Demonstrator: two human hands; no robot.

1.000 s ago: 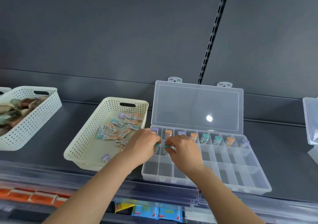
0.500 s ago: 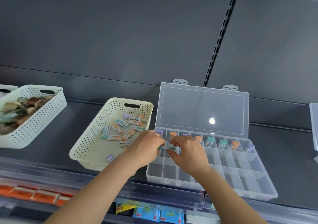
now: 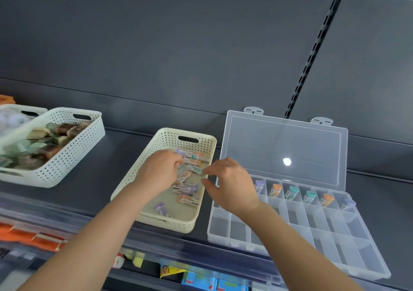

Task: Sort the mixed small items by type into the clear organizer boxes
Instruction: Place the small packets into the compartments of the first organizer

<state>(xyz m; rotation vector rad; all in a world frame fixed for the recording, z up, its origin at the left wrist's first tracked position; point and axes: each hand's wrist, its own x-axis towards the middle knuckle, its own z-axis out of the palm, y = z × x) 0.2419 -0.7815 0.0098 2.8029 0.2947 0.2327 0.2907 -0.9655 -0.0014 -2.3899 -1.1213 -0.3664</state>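
Nearest you, along the bottom of the frame, a lower shelf carries orange packs (image 3: 33,239) and blue packets (image 3: 201,281); they are no part of this job. Above them your forearms run up to the middle of the frame. Your left hand (image 3: 159,171) is over the cream basket (image 3: 169,224), fingers curled down among the tubes at its far end; whether it has one pinched I cannot tell. Your right hand (image 3: 232,183) reaches in over the basket's right rim, thumb and forefinger parted, the fingertip just at a teal-capped tube (image 3: 194,169) and not closed on it as far as shows. The loose tubes (image 3: 185,189) left in the basket, purple, orange and teal caps mixed, number roughly ten. Right of centre, the clear organizer box (image 3: 225,232) has only its back row in use: the sorted tubes (image 3: 291,192) stand one to a compartment, six in view, with your right hand hiding the row's left end. The middle and front rows look empty, so I judge you well short of half done. Behind, the lid (image 3: 283,147) stands open. At mid-left, a white basket (image 3: 67,163) holds brown and green items, untouched.
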